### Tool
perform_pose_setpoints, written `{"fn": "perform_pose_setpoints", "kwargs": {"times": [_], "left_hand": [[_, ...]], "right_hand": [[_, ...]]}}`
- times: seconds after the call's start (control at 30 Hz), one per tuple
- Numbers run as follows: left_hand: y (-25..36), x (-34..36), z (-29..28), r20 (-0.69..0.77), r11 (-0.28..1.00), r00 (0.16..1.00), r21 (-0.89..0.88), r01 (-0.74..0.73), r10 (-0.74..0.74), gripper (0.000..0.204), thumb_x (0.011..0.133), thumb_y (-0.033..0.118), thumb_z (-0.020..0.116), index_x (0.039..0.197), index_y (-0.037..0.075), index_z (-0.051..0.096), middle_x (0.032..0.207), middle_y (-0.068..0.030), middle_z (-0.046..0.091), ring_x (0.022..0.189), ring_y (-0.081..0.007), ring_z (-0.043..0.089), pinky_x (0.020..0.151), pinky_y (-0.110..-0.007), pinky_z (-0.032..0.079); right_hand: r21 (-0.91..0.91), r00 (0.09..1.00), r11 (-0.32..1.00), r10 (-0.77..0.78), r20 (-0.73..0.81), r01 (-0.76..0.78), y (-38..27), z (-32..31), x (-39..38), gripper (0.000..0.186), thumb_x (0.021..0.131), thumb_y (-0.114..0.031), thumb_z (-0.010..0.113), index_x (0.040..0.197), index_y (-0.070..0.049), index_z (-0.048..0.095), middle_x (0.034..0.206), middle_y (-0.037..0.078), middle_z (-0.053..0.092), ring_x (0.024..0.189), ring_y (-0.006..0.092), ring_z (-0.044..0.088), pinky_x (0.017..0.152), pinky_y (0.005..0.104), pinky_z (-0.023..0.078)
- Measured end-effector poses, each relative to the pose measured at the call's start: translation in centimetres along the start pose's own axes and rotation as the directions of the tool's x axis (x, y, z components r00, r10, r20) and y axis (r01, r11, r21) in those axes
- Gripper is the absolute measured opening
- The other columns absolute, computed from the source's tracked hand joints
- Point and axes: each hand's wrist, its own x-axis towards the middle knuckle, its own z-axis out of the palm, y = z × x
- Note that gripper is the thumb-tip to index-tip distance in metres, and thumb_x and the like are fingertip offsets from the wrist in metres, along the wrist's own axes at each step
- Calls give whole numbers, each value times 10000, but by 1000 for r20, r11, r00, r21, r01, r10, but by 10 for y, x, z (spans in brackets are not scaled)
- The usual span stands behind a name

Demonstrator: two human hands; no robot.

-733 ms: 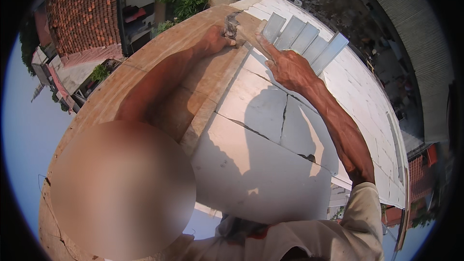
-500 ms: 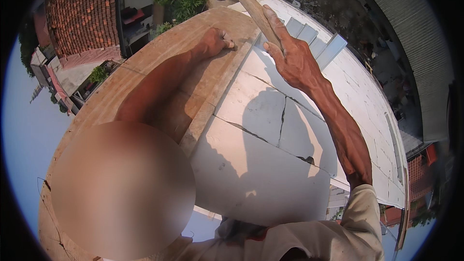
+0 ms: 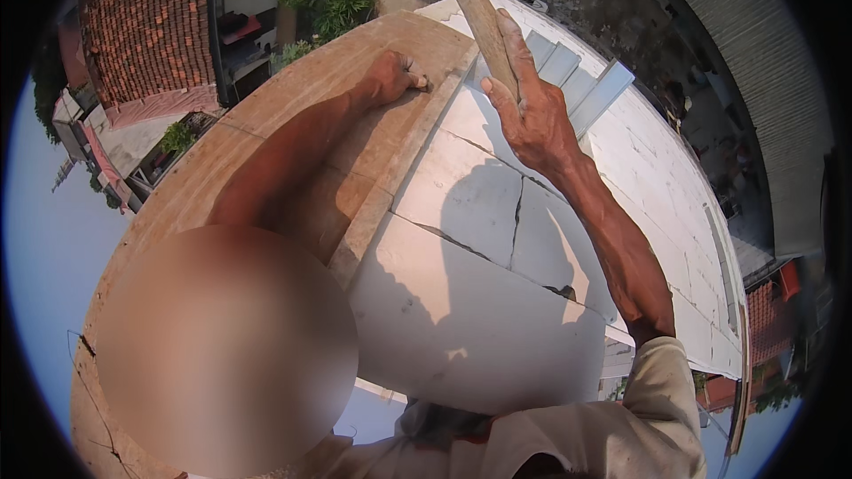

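Observation:
My right hand (image 3: 540, 115) is wrapped round the wooden handle of a hammer (image 3: 484, 28), whose dark metal head points away from me at the top of the view. The hammer is held above the far end of a brown wooden board (image 3: 293, 111). My left hand (image 3: 392, 78) is closed and rests on that board, near its inner edge. Its thumb and fingers are pinched together, but what they hold, if anything, is too small to make out. Along the board's right side runs a wall of pale blocks (image 3: 479, 208) with cracked joints.
Grey-blue metal channels (image 3: 586, 98) lie on the white block surface beyond my right hand. A wire (image 3: 89, 372) sticks out at the board's near left edge. Far below are a tiled roof (image 3: 151, 22), plants (image 3: 342, 9) and a corrugated roof (image 3: 737, 44).
The hammer and my right hand have shifted slightly, with the hammer's head now a little farther up and right. My left hand stays in place on the board.

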Motion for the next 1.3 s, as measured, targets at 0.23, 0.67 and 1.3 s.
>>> {"fn": "perform_pose_setpoints", "kwargs": {"times": [0.23, 0.67, 1.3], "left_hand": [[7, -6, 4, -18, 995, 1000, 101, -14, 16, 76, 849, 79, 777, 903, 30, 797, 856, -102, 775, 815, -171, 700, 729, -337, 556], [-24, 19, 7, -20, 980, 998, -186, -68, 66, 362, 877, -59, 664, 1213, -5, 543, 1061, -91, 642, 963, -217, 679, 854, -367, 594], [-20, 30, -11, 124, 962, 987, 237, -134, 107, 481, 919, -35, 592, 1370, -7, 428, 1237, -175, 588, 1098, -285, 666, 913, -404, 572]], "right_hand": [[-537, 809, 826, 428, 403, -170, 18, -14, 9, 779, 1021, -221, 559, 1685, -232, 152, 985, 290, 724, 949, 470, 706, 983, 583, 493], [-391, 869, 913, 285, 404, -117, 30, 4, 2, 752, 1046, -259, 559, 1684, -279, 162, 1313, 340, 641, 1090, 495, 694, 1077, 564, 506], [-465, 948, 884, 111, 298, 43, 59, 17, -17, 786, 1030, -197, 580, 1688, -268, 159, 1366, 339, 607, 1088, 471, 701, 1027, 532, 527]]}}
